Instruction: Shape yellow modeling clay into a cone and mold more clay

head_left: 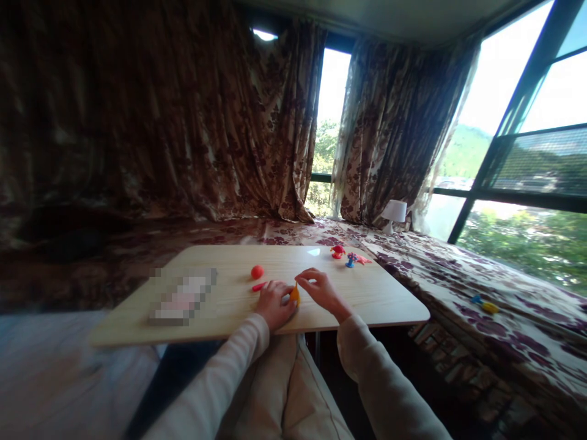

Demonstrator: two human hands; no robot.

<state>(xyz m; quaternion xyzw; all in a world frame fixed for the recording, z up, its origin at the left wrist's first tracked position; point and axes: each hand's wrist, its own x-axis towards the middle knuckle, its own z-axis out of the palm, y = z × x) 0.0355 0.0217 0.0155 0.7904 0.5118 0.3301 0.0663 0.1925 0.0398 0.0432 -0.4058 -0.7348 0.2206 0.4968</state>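
My left hand (274, 304) rests low on the light wooden table (233, 318), its fingers closed around a small yellow-orange piece (295, 296) that tapers towards the top. What kind of thing it is, I cannot make out. My right hand (320, 291) comes in from the right, thumb and forefinger pinched together at the piece's upper tip. Just beyond my left hand lies a pink-red stick (259, 286), partly behind the fingers. A red-orange ball (257, 272) sits a little farther back.
Small red (338, 251) and blue (351, 260) figures and a flat coral-red piece (364, 260) stand near the table's back right corner. A blurred-out flat object (183, 297) lies on the left. Blue and yellow bits (489, 307) and a white lamp (395, 211) are on the flowered ledge.
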